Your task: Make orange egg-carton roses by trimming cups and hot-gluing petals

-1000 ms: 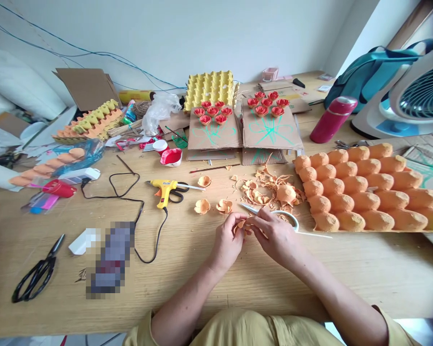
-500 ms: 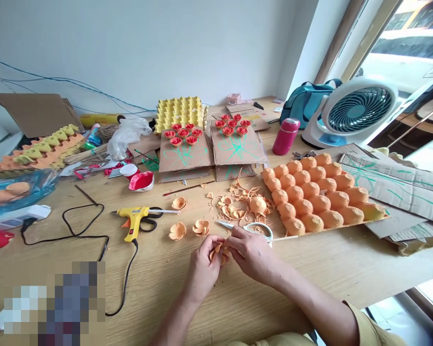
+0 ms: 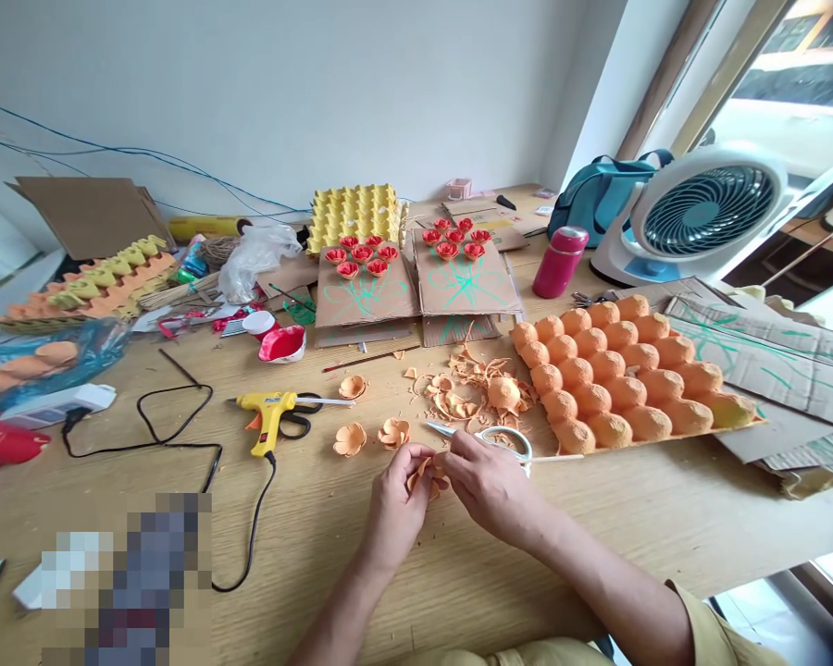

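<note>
Between my two hands is an orange egg-carton flower (image 3: 427,476), partly covered by fingers. My left hand (image 3: 397,504) is closed around its left side. The fingers of my right hand (image 3: 490,486) pinch its upper right petals. Three finished-looking orange cups cut into petals lie just beyond: one flower cup (image 3: 349,439), a second cup (image 3: 394,432) and a third cup (image 3: 353,387). Scissors with white handles (image 3: 506,442) rest behind my right hand, beside a pile of orange carton scraps (image 3: 458,388).
A yellow glue gun (image 3: 264,416) with a black cord lies left, near black-handled scissors (image 3: 298,421). An orange egg tray (image 3: 625,379) sits right. Behind are cardboard panels (image 3: 367,305) with red flowers, red paint (image 3: 282,344), a pink bottle (image 3: 560,262) and a fan (image 3: 708,213).
The camera view has swung to the right, then slightly back. Both hands stay together on the orange flower, which has turned a little between the fingers.
</note>
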Demonstrator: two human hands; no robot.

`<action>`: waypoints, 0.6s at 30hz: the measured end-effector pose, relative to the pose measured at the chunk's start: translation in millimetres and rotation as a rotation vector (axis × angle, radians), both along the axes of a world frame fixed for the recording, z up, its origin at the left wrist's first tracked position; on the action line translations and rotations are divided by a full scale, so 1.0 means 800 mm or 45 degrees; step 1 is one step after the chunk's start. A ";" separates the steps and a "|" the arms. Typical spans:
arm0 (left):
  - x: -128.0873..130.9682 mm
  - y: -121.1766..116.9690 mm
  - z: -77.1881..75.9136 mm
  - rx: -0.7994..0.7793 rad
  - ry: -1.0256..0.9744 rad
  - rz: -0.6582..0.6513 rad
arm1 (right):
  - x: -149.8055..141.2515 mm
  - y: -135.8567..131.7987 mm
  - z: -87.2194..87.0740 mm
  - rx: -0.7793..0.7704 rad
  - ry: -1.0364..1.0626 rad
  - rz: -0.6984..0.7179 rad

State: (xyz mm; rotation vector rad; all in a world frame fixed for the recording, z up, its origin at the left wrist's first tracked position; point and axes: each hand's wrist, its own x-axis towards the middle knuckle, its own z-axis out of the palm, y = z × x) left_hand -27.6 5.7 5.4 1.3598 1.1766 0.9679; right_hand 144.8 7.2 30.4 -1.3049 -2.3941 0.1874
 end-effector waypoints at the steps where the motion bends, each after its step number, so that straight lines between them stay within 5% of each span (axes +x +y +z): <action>1: -0.001 0.000 0.000 0.003 0.017 -0.004 | 0.000 0.000 -0.001 0.000 0.001 0.001; 10: -0.001 0.001 0.002 -0.007 -0.034 -0.035 | 0.002 -0.002 -0.008 0.090 -0.007 0.048; 18: 0.003 -0.002 0.003 0.129 0.042 0.072 | 0.005 0.001 -0.006 -0.105 0.125 -0.038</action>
